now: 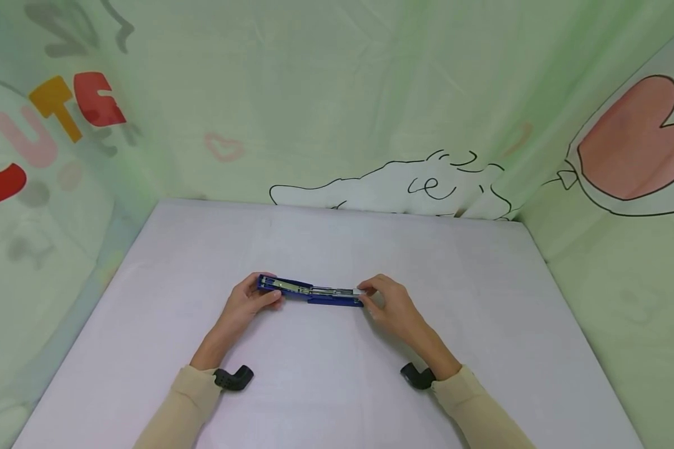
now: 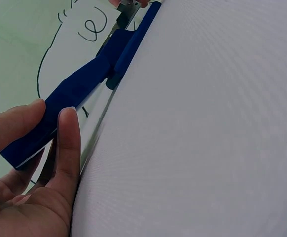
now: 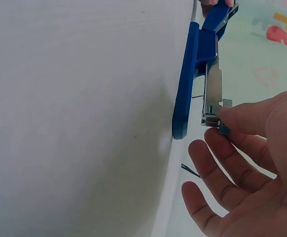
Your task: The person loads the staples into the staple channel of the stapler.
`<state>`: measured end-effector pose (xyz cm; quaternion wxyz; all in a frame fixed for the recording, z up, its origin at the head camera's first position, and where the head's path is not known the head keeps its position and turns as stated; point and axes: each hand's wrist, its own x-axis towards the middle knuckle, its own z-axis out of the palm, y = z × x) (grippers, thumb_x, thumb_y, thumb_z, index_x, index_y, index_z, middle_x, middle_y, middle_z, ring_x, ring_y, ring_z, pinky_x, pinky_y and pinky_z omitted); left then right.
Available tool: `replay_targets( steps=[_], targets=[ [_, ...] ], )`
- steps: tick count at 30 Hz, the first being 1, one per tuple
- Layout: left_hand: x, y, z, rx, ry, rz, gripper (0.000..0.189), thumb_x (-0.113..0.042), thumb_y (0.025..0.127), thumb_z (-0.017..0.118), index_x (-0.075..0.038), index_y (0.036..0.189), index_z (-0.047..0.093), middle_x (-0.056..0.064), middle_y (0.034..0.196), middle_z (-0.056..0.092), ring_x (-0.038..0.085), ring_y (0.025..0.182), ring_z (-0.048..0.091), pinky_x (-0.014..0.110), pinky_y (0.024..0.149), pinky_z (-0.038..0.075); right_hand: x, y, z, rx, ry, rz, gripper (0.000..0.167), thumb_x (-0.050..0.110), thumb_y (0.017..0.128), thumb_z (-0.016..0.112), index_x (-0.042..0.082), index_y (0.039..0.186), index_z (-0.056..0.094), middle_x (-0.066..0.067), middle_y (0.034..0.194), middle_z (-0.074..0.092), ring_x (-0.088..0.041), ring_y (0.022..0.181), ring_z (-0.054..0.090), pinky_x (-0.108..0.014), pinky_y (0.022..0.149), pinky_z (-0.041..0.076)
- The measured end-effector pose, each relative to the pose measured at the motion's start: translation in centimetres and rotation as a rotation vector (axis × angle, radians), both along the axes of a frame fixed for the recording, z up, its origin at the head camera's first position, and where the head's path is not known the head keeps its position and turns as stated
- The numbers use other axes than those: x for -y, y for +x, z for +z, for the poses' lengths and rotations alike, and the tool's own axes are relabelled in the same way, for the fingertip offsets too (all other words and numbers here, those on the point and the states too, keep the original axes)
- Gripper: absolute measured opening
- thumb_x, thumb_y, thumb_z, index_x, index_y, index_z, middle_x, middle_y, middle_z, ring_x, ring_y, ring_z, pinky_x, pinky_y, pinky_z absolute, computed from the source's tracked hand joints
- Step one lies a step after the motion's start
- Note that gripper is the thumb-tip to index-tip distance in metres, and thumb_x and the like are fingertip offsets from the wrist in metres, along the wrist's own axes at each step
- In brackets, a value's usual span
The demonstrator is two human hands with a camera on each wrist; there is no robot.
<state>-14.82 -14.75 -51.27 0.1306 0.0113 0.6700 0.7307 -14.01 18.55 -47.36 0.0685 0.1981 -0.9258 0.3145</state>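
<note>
A blue stapler (image 1: 337,301) is spread wide open over the white table, its metal magazine (image 3: 213,89) exposed along the base. My left hand (image 1: 253,299) grips the swung-back top arm (image 2: 74,94), thumb on one side and fingers on the other. At the front end of the magazine, my right hand (image 1: 389,302) pinches a small strip of staples (image 3: 227,103) between thumb and forefinger. The other right fingers are spread loosely beside the base. In the right wrist view, the thumb and fingertip cover most of the strip.
White cloth covers the table (image 1: 326,386). Pale green printed curtains (image 1: 337,93) enclose its back and sides. A black device (image 1: 234,378) sits at the left wrist, and another black device (image 1: 418,376) at the right.
</note>
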Motion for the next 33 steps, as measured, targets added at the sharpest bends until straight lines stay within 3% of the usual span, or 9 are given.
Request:
replay_targets(
  steps=[33],
  targets=[
    [-0.01, -0.01, 0.01, -0.006, 0.014, 0.003, 0.048, -0.004, 0.099, 0.073, 0.001, 0.142, 0.051, 0.007, 0.113, 0.068, 0.011, 0.088, 0.074, 0.023, 0.083, 0.063, 0.43, -0.38, -0.28, 0.016, -0.024, 0.012, 0.016, 0.007, 0.095, 0.078, 0.004, 0.110, 0.075, -0.009, 0.104, 0.073, -0.022, 0.095, 0.072, -0.045, 0.088, 0.061]
  ],
)
